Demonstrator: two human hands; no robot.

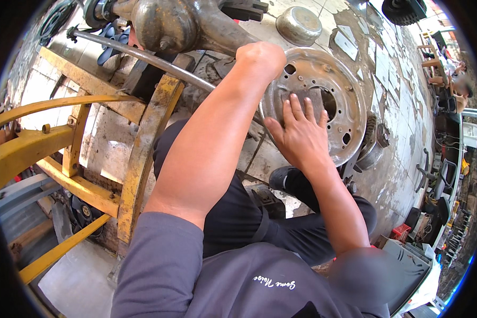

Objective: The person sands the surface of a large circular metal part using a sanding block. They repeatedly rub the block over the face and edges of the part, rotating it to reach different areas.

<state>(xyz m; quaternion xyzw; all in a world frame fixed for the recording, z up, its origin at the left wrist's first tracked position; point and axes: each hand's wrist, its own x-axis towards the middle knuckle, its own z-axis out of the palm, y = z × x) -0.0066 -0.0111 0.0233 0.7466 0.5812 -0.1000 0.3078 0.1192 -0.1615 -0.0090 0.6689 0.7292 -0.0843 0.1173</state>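
A round steel wheel rim [350, 87], brownish and worn, with bolt holes and a large centre hole, stands tilted in front of me. At its upper left edge my left hand [261, 57] is closed in a grip; the fingertips are hidden. My right hand [303, 130] lies flat on the wheel's face with its fingers spread. Under those fingers is a thin brown-grey piece [314, 97] that looks like sandpaper, partly covering the centre hole.
A yellow metal frame [148, 153] stands at left, crossed by a long steel bar [143, 55]. Beyond lies a rusty axle housing [167, 26]. A metal drum-like part [299, 25] sits on the tiled floor. Tools and a red crate [400, 232] line the right side.
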